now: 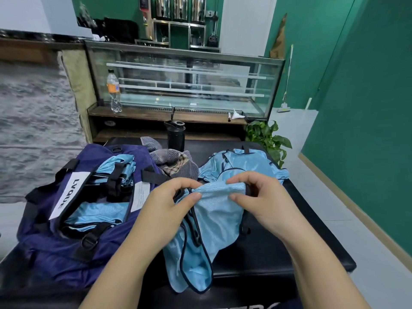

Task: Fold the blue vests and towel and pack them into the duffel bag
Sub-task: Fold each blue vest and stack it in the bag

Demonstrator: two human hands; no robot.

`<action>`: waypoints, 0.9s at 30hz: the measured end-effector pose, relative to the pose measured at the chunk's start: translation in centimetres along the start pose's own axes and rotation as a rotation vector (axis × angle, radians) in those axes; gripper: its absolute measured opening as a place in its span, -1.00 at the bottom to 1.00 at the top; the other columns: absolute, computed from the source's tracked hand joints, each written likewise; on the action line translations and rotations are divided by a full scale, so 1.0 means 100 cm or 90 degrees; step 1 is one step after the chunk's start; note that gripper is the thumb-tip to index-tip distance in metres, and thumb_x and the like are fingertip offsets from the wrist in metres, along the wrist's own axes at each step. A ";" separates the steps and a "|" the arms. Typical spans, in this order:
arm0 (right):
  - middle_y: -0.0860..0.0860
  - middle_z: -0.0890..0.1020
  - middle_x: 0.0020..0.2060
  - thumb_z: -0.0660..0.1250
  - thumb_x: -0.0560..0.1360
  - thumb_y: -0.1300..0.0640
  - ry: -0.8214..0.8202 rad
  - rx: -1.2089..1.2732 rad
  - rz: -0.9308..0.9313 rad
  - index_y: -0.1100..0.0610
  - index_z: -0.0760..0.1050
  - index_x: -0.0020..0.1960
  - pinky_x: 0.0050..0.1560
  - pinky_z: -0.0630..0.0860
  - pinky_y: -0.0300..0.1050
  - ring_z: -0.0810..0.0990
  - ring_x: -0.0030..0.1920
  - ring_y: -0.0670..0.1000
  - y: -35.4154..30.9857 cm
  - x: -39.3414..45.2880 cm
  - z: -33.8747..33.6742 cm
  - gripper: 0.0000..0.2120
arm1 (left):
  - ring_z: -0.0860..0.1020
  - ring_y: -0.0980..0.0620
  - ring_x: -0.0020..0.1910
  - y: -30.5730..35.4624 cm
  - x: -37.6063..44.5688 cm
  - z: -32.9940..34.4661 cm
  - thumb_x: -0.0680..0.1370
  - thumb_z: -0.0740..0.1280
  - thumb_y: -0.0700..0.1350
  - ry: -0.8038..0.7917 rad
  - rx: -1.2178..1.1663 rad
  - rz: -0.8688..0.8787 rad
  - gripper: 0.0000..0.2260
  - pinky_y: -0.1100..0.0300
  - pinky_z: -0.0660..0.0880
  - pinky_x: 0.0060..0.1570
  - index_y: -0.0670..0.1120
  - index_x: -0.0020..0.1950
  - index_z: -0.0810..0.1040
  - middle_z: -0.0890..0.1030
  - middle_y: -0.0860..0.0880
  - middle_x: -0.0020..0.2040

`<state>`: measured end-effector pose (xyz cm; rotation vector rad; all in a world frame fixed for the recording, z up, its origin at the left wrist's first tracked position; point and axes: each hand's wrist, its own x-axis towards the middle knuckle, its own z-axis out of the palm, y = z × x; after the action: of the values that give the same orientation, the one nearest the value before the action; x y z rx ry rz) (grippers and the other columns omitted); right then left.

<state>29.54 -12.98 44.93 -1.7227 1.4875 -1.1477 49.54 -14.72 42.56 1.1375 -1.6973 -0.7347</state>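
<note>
Left hand (176, 197) and right hand (256, 197) close together, both pinching top edge of blue vest (209, 230) at table (289, 253) centre, bag (66, 230) open at left with folded vests (98, 215) inside, towel (176, 163) beyond, vest pile (245, 163) far right

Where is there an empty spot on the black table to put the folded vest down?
Bare black table shows right of the held vest, toward the right edge. The far side is crowded: vest pile, towel, black bottle. The duffel bag fills the left.
</note>
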 end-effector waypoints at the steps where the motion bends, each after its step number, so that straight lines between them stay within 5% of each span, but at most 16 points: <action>1: -0.14 0.33 -0.51 0.45 0.44 0.27 0.009 -0.006 -0.004 -0.05 0.57 -0.19 -0.47 0.22 -0.40 0.28 -0.51 -0.17 0.000 0.000 -0.001 -0.78 | 0.51 0.38 -0.12 -0.001 0.000 -0.001 0.50 0.40 -0.12 0.002 0.013 -0.002 -0.83 0.50 0.34 -0.18 0.18 -0.13 0.58 0.60 0.32 -0.18; 4: -0.19 0.44 -0.48 0.48 0.40 0.25 0.022 0.005 -0.003 0.03 0.53 -0.28 -0.43 0.26 -0.44 0.36 -0.49 -0.21 0.001 0.000 -0.003 -0.81 | 0.47 0.36 -0.27 -0.003 0.001 -0.002 0.52 0.37 -0.08 -0.010 0.024 -0.021 -0.87 0.47 0.30 -0.28 0.15 -0.17 0.57 0.56 0.34 -0.28; 6: -0.17 0.58 -0.34 0.49 0.40 0.21 0.013 0.028 0.006 0.01 0.53 -0.28 -0.29 0.35 -0.46 0.49 -0.37 -0.27 0.005 -0.001 -0.004 -0.82 | 0.45 0.28 -0.34 -0.005 0.002 -0.002 0.53 0.36 -0.07 -0.018 0.022 -0.018 -0.87 0.42 0.32 -0.32 0.15 -0.19 0.56 0.58 0.19 -0.28; 8: -0.05 0.64 -0.26 0.42 0.46 0.24 -0.016 0.142 0.018 0.08 0.55 -0.20 -0.16 0.44 -0.38 0.56 -0.25 -0.18 0.007 -0.001 -0.003 -0.89 | 0.40 0.17 -0.40 -0.008 0.004 -0.001 0.53 0.34 -0.03 -0.030 0.016 -0.024 -0.87 0.31 0.32 -0.34 0.16 -0.20 0.56 0.56 -0.04 -0.32; 10: 0.00 0.60 -0.33 0.32 0.52 0.29 -0.035 0.269 0.045 0.18 0.51 -0.13 -0.22 0.44 -0.34 0.54 -0.29 -0.11 0.011 -0.001 -0.001 -0.93 | 0.33 0.16 -0.45 -0.013 0.006 0.000 0.53 0.34 0.04 -0.061 0.001 -0.040 -0.88 0.23 0.28 -0.37 0.17 -0.21 0.55 0.44 -0.02 -0.42; 13: 0.05 0.56 -0.24 0.31 0.54 0.24 -0.018 0.366 0.070 0.08 0.53 -0.09 -0.09 0.42 -0.15 0.49 -0.20 0.01 0.021 0.004 0.006 -0.91 | 0.33 0.12 -0.38 -0.018 0.007 0.003 0.47 0.30 0.21 -0.122 -0.032 -0.056 -0.89 0.13 0.30 -0.28 0.22 -0.16 0.54 0.40 0.01 -0.37; 16: -0.05 0.54 -0.29 0.25 0.51 0.24 0.000 0.395 0.094 -0.07 0.54 -0.23 -0.14 0.34 -0.13 0.44 -0.23 -0.04 0.023 0.008 0.011 -0.74 | 0.32 0.09 -0.36 -0.021 0.008 0.008 0.56 0.29 0.09 -0.141 -0.013 -0.062 -0.91 0.13 0.28 -0.27 0.23 -0.15 0.53 0.39 -0.03 -0.34; 18: -0.09 0.53 -0.31 0.27 0.37 0.13 -0.010 0.386 0.126 -0.09 0.55 -0.29 -0.20 0.33 -0.13 0.43 -0.26 -0.04 0.020 0.009 0.012 -0.85 | 0.31 0.06 -0.36 -0.024 0.008 0.011 0.54 0.27 0.14 -0.157 -0.010 -0.076 -0.90 0.14 0.28 -0.27 0.20 -0.12 0.53 0.39 -0.04 -0.33; 21: -0.08 0.57 -0.24 0.32 0.35 -0.09 -0.004 0.274 0.128 -0.07 0.56 -0.19 -0.03 0.40 -0.04 0.50 -0.15 -0.01 0.023 0.010 0.013 -0.88 | 0.36 0.04 -0.32 -0.026 0.009 0.014 0.52 0.23 0.23 -0.160 -0.015 -0.089 -0.77 0.13 0.32 -0.23 0.13 -0.11 0.57 0.46 0.01 -0.32; 24: -0.06 0.53 -0.25 0.31 0.51 -0.01 0.111 0.136 0.103 0.05 0.49 -0.13 -0.04 0.41 -0.10 0.48 -0.20 -0.08 0.028 0.013 0.011 -0.87 | 0.39 0.00 -0.31 -0.024 0.013 0.019 0.60 0.21 0.02 -0.106 -0.073 -0.099 -0.78 0.15 0.33 -0.22 0.15 -0.12 0.64 0.52 0.11 -0.34; 27: -0.17 0.47 -0.35 0.35 0.52 0.11 0.135 0.034 0.037 0.06 0.47 -0.18 -0.24 0.34 -0.34 0.40 -0.33 -0.20 0.024 0.011 0.008 -0.88 | 0.42 0.05 -0.31 -0.018 0.015 0.020 0.60 0.21 0.08 -0.029 -0.166 -0.112 -0.78 0.16 0.36 -0.18 0.21 -0.07 0.66 0.53 0.13 -0.34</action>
<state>29.12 -14.66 42.77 -1.5506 1.6040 -1.3608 48.16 -16.79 40.82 1.1006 -1.4988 -1.0652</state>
